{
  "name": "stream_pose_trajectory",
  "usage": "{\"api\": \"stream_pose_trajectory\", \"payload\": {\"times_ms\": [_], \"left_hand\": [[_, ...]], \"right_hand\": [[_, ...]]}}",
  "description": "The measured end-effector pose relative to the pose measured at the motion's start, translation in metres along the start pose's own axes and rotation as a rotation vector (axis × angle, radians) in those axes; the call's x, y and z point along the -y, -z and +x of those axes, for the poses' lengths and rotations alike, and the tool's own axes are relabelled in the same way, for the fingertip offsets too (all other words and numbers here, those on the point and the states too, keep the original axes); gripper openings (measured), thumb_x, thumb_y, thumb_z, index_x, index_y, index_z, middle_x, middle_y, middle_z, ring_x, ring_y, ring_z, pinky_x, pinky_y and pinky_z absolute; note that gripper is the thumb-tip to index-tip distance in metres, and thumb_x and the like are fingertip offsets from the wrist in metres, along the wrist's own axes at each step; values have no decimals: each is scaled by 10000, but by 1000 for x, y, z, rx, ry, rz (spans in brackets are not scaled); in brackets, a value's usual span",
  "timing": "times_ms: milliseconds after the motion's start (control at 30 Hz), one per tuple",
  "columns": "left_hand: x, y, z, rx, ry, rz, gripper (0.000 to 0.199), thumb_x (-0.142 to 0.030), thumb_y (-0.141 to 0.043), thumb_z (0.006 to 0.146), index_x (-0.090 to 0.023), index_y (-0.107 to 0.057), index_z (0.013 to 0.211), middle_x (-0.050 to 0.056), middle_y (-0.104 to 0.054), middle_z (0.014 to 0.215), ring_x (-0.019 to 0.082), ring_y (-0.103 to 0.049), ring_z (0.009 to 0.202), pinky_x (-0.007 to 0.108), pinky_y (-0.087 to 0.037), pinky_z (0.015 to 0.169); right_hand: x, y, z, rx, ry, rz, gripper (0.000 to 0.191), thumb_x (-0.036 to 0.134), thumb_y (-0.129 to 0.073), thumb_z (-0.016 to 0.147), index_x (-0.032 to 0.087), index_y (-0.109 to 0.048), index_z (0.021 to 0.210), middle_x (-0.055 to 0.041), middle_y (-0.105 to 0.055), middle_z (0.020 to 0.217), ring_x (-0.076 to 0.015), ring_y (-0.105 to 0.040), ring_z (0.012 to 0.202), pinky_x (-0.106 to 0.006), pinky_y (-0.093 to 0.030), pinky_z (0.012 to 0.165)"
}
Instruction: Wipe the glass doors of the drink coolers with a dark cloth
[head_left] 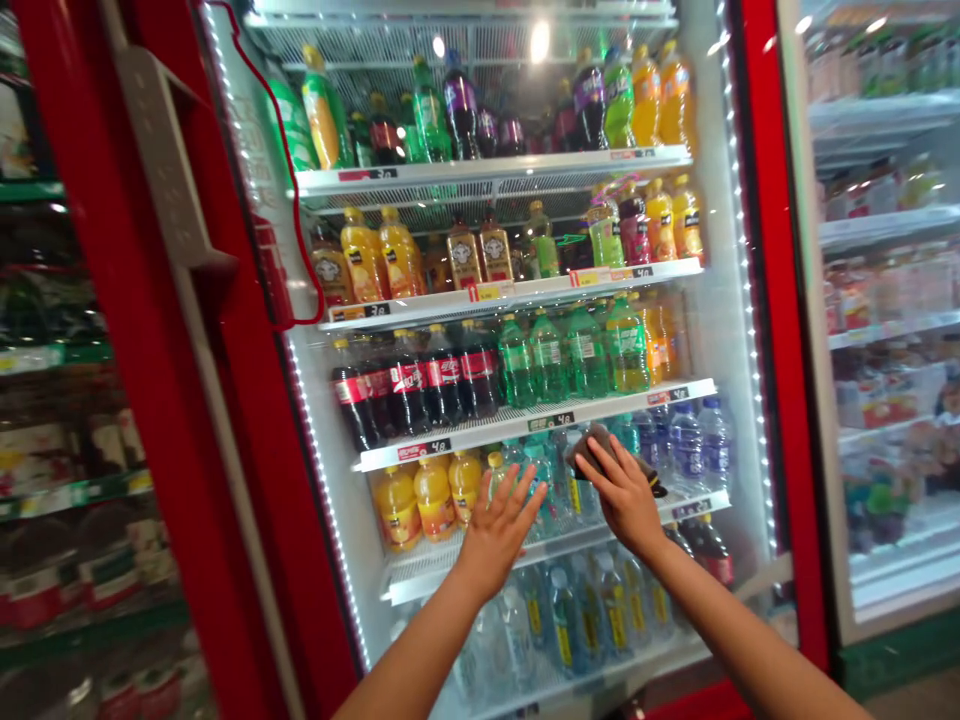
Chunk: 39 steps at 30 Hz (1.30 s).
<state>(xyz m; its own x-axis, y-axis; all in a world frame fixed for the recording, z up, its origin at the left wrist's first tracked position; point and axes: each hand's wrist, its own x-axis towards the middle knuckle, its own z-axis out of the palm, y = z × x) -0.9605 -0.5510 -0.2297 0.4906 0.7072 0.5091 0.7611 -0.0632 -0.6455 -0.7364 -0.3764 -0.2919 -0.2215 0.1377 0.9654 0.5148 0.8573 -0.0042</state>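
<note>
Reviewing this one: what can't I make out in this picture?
All in the head view:
Left hand: whether its palm touches anything; the hand's back hides that.
Cloth: part covered by the right hand.
Bottle: lower part behind the left hand.
Far-left goods: blurred, dim.
Far-right goods: labels blurred.
Forearms: cut off by the bottom edge.

The cloth (594, 447) is brownish grey, the cooler frame (784, 300) bright red
</note>
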Motion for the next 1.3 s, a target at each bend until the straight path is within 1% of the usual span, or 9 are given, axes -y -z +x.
{"api": "stream_pose_trajectory", "payload": {"times_ms": [167,267,467,600,700,900,1033,1133,1300], "left_hand": [[21,5,-27,10,9,32,1059,-531,-783,784,-244,-205,1624,61,-155,1708,284,58,1583,574,63,1277],[32,7,-37,20,48,33,1078,-559,-780,775,-244,-198,1627,71,-162,1705,297,41,1584,589,16,1281],[46,12,-60,61,60,48,1096,-596,-774,773,-266,-174,1629,70,-166,1706,295,13,1585,598,73,1268],[60,13,-80,64,102,64,1141,-602,-807,735,-282,-173,1628,75,-189,1701,294,-1,1585,585,95,1266],[70,14,-91,50,136,65,1165,-604,-823,713,-281,-178,1628,86,-197,1699,304,15,1583,590,67,1270],[84,10,-106,81,164,40,1283,-592,-887,628,-304,-140,1630,101,-203,1695,324,2,1582,629,29,1260],[90,1,-114,72,185,13,1343,-569,-934,548,-333,-164,1624,97,-240,1684,357,-29,1578,680,-9,1244],[92,-4,-115,71,188,-1,1334,-550,-942,541,-337,-186,1620,98,-245,1681,364,-43,1575,694,-38,1241],[88,1,-116,104,189,1,1261,-523,-924,608,-321,-198,1618,96,-196,1696,343,-24,1578,673,-49,1252]], "right_hand": [[1,-2,11,-117,-61,-1,826,-8,-419,902,420,-272,1593,-14,-365,1642,-334,-244,1547,-628,-422,1134],[27,-17,32,-191,-127,-22,866,-25,-434,862,392,-263,1602,-25,-327,1659,-355,-198,1557,-650,-408,1134],[55,-25,5,0,189,-38,760,-5,-425,922,385,-352,1570,-2,-469,1579,-286,-269,1543,-570,-399,1175],[54,-25,17,-72,68,-42,782,-15,-404,921,386,-309,1586,-14,-372,1636,-303,-232,1554,-595,-392,1170],[85,-40,40,-139,-39,-56,813,-23,-411,905,378,-271,1598,-20,-327,1656,-319,-163,1569,-624,-374,1167],[121,-47,21,55,237,-71,706,23,-477,924,391,-436,1525,29,-459,1584,-263,-230,1557,-532,-358,1206],[117,-45,30,-9,107,-55,721,7,-440,916,349,-407,1550,-24,-438,1600,-279,-215,1561,-555,-363,1190],[141,-58,54,-83,-13,-64,752,-10,-404,904,329,-366,1574,-49,-394,1627,-299,-144,1575,-583,-345,1180],[179,-65,43,-2,141,-74,654,57,-470,932,360,-475,1511,-12,-522,1544,-291,-263,1534,-499,-346,1156]]}}
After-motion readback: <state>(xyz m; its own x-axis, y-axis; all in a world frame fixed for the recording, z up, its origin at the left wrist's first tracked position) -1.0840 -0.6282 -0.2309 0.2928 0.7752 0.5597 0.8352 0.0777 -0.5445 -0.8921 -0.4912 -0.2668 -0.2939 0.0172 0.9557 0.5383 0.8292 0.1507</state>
